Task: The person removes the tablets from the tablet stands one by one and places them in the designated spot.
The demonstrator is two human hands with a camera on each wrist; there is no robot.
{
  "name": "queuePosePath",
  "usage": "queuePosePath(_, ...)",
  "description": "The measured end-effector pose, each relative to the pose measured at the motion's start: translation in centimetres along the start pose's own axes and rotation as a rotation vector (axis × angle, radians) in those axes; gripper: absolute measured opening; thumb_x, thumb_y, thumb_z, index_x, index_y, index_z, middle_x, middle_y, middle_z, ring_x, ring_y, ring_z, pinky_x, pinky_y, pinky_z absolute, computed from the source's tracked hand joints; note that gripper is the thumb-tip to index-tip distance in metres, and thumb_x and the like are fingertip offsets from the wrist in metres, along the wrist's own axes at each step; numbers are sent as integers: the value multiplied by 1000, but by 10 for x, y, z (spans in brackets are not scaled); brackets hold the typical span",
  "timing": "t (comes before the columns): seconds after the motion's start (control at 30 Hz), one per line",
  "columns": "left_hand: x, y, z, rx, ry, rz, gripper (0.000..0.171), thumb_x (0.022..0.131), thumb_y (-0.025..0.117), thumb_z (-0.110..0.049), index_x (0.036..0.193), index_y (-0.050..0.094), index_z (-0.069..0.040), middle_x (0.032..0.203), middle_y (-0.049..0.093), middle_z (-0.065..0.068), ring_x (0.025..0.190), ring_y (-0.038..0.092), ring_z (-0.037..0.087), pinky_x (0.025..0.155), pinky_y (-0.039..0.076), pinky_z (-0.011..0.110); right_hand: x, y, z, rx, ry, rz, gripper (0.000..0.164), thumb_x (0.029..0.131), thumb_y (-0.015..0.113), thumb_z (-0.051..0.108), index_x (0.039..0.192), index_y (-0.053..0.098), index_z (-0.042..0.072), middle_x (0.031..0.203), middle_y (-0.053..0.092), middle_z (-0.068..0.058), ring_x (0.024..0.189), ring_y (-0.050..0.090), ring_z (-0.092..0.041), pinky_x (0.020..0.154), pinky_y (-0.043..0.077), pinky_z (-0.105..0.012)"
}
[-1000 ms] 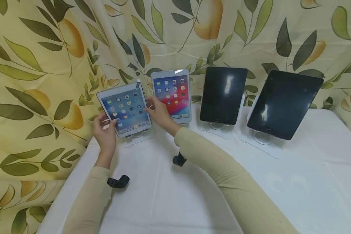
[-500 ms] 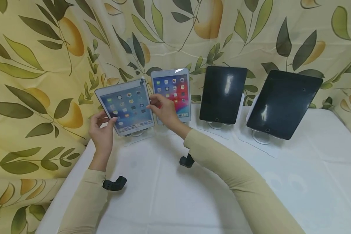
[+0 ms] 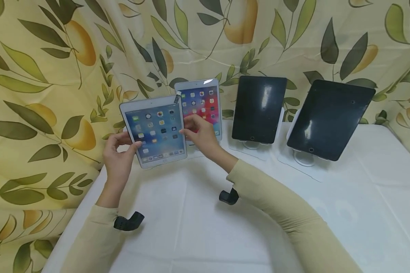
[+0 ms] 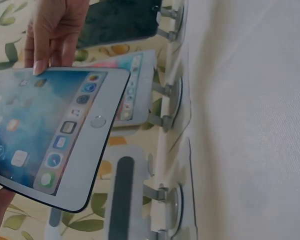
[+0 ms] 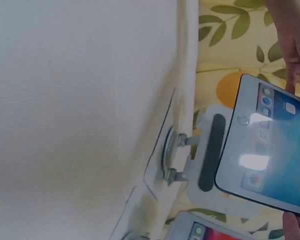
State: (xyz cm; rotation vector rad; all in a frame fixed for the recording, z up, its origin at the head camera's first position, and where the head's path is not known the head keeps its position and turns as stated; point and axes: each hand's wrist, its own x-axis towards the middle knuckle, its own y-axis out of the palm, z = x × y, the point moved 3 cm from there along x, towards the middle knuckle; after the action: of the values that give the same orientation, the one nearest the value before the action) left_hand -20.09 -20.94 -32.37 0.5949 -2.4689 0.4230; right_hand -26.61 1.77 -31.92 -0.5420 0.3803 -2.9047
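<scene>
A white tablet (image 3: 153,131) with a lit home screen is held up by both hands, slightly tilted. My left hand (image 3: 117,157) grips its left edge, thumb on the front and fingers behind. On the opposite edge, my right hand (image 3: 203,136) pinches the side between thumb and fingers. A small dark-and-white tag (image 3: 177,98) sits at the tablet's upper right corner. Below and behind it, a tablet stand (image 4: 122,195) with a dark grey strip shows bare in the left wrist view. The right wrist view shows the same stand (image 5: 213,152) apart from the tablet.
Just right of the held tablet, a second white tablet (image 3: 199,91) stands lit, partly covered by my right hand. Two black-screened tablets, one upright (image 3: 259,110) and one slanted (image 3: 331,119), rest on stands farther right. A fruit-patterned curtain (image 3: 273,22) hangs behind the white table (image 3: 198,227).
The held tablet has come off its stand, moving right and toward me, and now overlaps the second white tablet's left edge. Both hands hold its sides; the right hand has moved right with it.
</scene>
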Motion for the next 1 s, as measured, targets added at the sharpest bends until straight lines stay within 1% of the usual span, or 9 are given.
queuePosePath(0.1,-2,-4,-7,24,-36,44,34,77,74,4,106,58,9,83,56,-20,79,56,1,65,49,9,-9,-5,6,16,24,35,25,86,68,7,109,59,4,95,68,-11,84,64,-20,74,57,-28)
queuePosePath(0.13,-3,-5,-10,32,-44,57,34,76,74,5,106,57,9,83,56,-20,79,55,0,65,49,8,-12,-7,9,23,25,45,25,86,68,6,109,58,4,95,67,-11,84,64,-22,75,57,-31)
queuePosePath(0.3,-4,-11,-22,61,-68,115,34,75,74,8,105,57,9,82,55,-23,73,54,-1,65,49,8,-24,-13,17,47,21,79,24,86,68,5,108,57,3,93,67,-12,84,63,-29,75,57,-37)
queuePosePath(0.33,-4,-12,-24,65,-83,128,33,75,74,7,104,57,9,83,56,-23,72,54,-1,63,49,9,-26,-14,19,51,20,84,24,86,68,5,107,57,2,92,66,-12,83,63,-30,74,57,-38)
queuePosePath(0.37,-5,-13,-25,68,-105,143,33,76,74,7,104,57,8,83,56,-22,72,55,0,62,50,10,-29,-14,20,49,24,88,24,86,68,5,107,56,2,92,66,-11,83,63,-28,73,57,-36)
queuePosePath(0.47,-6,-16,-27,59,-186,195,32,78,73,4,105,56,7,86,57,-19,71,56,2,59,53,15,-37,-16,23,65,43,104,27,86,68,6,109,55,3,91,66,-11,81,64,-24,71,58,-36)
queuePosePath(0.57,-8,-17,-26,44,-242,246,30,79,72,4,105,56,7,85,57,-14,70,58,3,58,54,18,-46,-17,24,81,80,119,30,86,68,5,112,53,4,91,66,-11,81,66,-21,69,58,-34)
queuePosePath(0.8,-15,-16,-15,56,-290,368,31,80,72,2,105,56,9,81,57,-9,68,58,1,61,55,19,-63,-15,17,75,161,136,34,85,68,3,116,53,3,94,67,-13,81,66,-22,65,58,-33)
queuePosePath(1.0,-24,-15,-3,88,-355,458,34,81,72,-1,108,55,8,84,60,1,69,60,1,61,56,21,-74,-11,4,71,260,139,37,84,69,2,117,53,4,92,64,-11,79,65,-19,64,58,-33)
